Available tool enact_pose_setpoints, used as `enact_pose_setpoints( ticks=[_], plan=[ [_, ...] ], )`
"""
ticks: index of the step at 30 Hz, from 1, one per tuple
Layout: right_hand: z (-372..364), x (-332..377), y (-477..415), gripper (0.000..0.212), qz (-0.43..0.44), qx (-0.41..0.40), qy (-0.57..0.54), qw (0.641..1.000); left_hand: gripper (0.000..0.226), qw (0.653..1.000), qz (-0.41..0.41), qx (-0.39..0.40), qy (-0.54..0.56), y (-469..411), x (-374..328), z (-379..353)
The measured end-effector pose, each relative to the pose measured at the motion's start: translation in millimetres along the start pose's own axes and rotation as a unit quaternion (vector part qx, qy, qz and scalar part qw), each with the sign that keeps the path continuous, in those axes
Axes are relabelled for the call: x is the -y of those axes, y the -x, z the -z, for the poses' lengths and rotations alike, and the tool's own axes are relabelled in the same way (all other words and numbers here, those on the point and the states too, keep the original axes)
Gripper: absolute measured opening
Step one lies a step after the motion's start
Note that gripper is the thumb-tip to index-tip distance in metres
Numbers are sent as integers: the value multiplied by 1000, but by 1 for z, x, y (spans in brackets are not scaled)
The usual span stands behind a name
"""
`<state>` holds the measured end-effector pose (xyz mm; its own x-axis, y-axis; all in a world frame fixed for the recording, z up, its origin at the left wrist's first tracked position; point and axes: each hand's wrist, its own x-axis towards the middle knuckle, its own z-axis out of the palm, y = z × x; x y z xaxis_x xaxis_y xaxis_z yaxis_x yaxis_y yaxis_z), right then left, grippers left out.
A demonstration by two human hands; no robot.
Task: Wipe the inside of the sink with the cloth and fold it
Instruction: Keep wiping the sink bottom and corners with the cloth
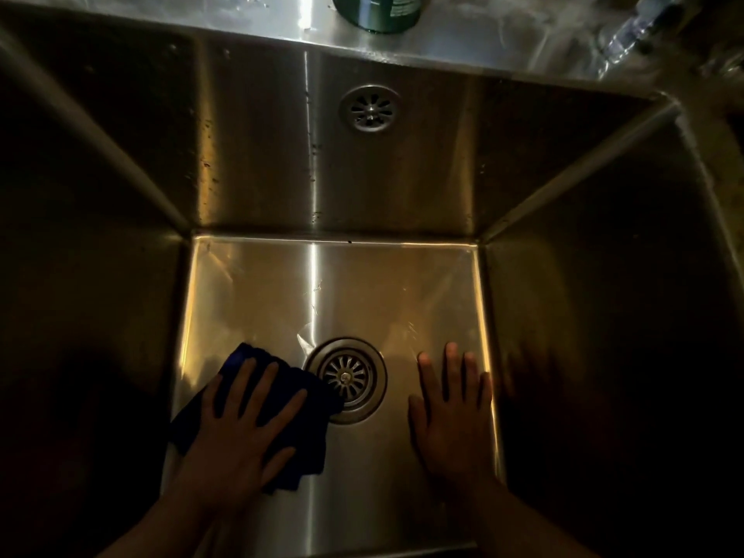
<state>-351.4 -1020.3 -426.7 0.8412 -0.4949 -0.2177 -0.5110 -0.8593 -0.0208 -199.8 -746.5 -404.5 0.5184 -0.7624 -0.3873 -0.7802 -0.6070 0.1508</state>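
L hand (237,428) flat on cloth (298,396); R hand (451,412) flat, fingers spread, on sink (402,283) floor

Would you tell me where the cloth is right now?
In the head view, the cloth lies on the sink floor, left of the drain, under the left hand.

Above the basin I see a strip of stainless steel counter (282,18), bright and streaked with smears and reflections. A dark green round container (376,12) stands on it near the middle, its top cut off by the frame. At the far right something blurred and shiny (640,30) lies on the steel; I cannot tell what it is. Light falls warm and dim from above, leaving both sides in deep shadow.
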Motion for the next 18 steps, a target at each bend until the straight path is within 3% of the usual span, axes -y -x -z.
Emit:
enact_pose_setpoints(
  ticks=[14,18],
  plan=[
    [2,1,-3,56,14,-9,31,999,60,997,37,-70,17,-15,-17,1],
    [10,5,-2,53,11,-12,22,1000,51,995,-16,-100,1,-52,-43,13]
  ],
)
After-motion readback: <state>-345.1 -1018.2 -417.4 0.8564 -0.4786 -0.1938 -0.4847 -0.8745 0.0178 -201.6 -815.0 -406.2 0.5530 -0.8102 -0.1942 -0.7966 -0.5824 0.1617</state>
